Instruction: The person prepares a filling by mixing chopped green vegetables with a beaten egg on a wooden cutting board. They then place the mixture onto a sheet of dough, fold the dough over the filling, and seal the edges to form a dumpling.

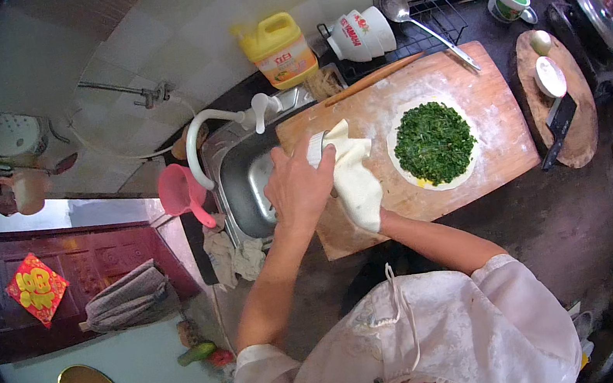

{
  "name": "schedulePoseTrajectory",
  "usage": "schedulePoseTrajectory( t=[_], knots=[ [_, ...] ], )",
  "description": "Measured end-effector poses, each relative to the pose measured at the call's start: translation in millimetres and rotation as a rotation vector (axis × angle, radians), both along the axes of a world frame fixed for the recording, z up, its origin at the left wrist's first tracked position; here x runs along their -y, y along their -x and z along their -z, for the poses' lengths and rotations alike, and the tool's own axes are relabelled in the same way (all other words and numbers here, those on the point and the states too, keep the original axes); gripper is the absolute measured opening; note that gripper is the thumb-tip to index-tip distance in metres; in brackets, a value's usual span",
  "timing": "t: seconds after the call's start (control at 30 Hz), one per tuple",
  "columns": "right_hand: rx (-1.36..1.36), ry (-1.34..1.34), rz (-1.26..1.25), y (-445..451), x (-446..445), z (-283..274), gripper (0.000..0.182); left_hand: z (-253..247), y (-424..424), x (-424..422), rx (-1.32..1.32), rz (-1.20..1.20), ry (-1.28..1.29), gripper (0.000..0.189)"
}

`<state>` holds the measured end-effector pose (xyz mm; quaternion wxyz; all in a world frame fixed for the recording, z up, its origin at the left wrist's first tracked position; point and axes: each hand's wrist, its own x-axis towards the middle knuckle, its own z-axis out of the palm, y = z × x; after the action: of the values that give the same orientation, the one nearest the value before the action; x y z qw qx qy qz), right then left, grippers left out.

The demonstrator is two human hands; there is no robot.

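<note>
My left hand (302, 183) grips a small white ridged bowl (317, 149) between thumb and fingers, near the sink's right edge. A thin sheet of dough (359, 184) hangs beside it, draped over my right hand (384, 221); only the wrist end of that hand shows, its fingers being covered. Both hands are over the left part of a floured wooden board (491, 165). On the board, right of my hands, lies a flat round of dough (407, 177) topped with chopped green leaves (435, 143). A wooden rolling pin (373, 80) rests along the far edge.
Left of the board are a steel sink (249, 182), a white faucet (199, 142) and a pink dipper (182, 191). Behind stand a yellow detergent jug (281, 54) and stacked white bowls (361, 37). A ladle (431, 30) reaches over the board. Right, a cleaver (559, 129) lies on a chopping block (581, 117).
</note>
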<state>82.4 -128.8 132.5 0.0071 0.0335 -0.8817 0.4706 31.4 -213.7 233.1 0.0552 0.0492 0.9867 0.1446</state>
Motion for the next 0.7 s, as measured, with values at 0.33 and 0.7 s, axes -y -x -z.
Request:
schedulePoseTrajectory(
  t=[0.33, 0.7],
  knots=[
    [0.122, 1.389, -0.063, -3, 21, 52, 0.043, -7, 6, -29, -0.316, 0.286, 0.191, 0.039],
    [-0.03, 0.633, 0.084, -5, -9, 45, 0.035, -22, 13, -41, -0.399, 0.554, 0.25, 0.045]
  ],
)
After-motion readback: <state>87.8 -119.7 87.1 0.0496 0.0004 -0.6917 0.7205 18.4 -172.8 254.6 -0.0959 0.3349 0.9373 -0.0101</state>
